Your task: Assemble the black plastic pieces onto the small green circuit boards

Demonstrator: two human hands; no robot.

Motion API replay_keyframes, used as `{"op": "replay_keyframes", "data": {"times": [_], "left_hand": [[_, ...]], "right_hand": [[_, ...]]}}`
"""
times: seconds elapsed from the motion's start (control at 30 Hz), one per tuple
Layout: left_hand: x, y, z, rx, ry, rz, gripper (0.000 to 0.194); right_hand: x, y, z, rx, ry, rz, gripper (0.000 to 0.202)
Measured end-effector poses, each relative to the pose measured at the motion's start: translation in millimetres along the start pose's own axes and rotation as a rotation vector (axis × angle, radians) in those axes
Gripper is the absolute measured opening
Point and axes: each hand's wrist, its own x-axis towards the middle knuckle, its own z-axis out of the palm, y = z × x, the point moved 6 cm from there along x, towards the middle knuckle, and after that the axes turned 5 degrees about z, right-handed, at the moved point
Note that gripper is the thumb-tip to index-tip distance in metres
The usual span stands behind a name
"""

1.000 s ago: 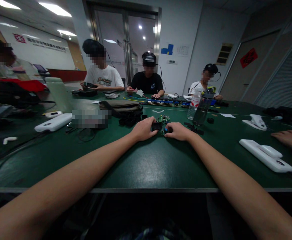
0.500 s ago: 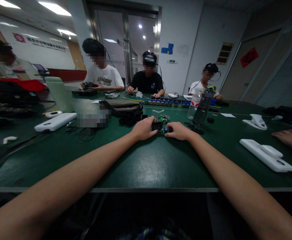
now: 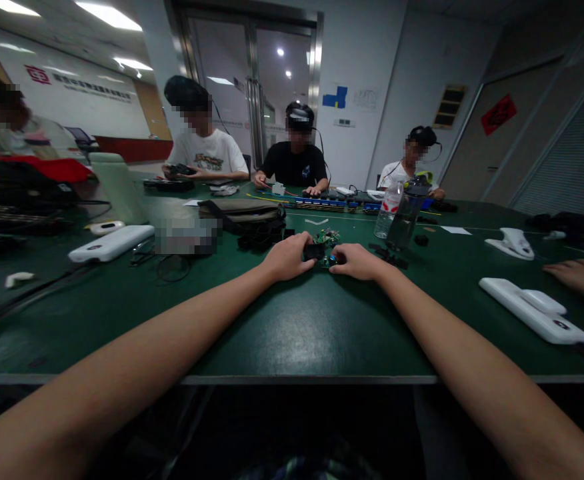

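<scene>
My left hand [image 3: 287,257] is closed on a small black block-shaped piece [image 3: 315,251], thumb on the near side and fingers on the far side. My right hand [image 3: 356,261] is closed around a small dark part with a blue spot [image 3: 333,259]; my fingers cover most of it. Just beyond both hands lies a cluster of small green circuit boards [image 3: 327,236]. A bit of green also shows between my fingertips, too small to make out. Both forearms stretch over the table's near edge.
On the green table [image 3: 292,333] a dark bottle [image 3: 406,217] and a clear water bottle [image 3: 388,212] stand beyond my right hand. White power banks [image 3: 532,310] lie right, another [image 3: 112,244] left. A bag [image 3: 245,215] is behind my left hand. Several people sit around; one's hand [image 3: 579,280] rests at right.
</scene>
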Motion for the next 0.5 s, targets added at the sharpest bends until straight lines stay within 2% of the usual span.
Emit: {"op": "replay_keyframes", "data": {"times": [0.5], "left_hand": [[0.4,-0.3,0.1,0.001,-0.002,0.003,0.034]], "right_hand": [[-0.2,0.6,0.5,-0.001,-0.002,0.001,0.019]]}}
